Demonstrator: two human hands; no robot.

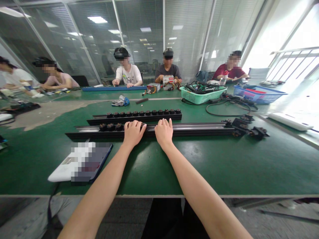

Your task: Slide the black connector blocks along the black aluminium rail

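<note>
A long black rail (199, 128) with a shiny inner channel lies across the green table in front of me. My left hand (133, 132) is closed over the rail near its middle, fingers bent across it. Small black parts (111, 126) sit in the channel left of that hand, and a bit of black shows by its thumb; what lies under the palm is hidden. A little to the right, my right hand (164, 132) grips the same rail with curled fingers. Behind it stands a shorter black rail (134, 118) holding a row of several similar black parts.
Loose black parts (259, 132) lie at the rail's right end. A white device with a dark-screened tablet (104, 159) rests front left. Farther back are a green basket (203, 96) of cables, a blue basket (261, 94) and gloves (121, 101). Several people sit across the table.
</note>
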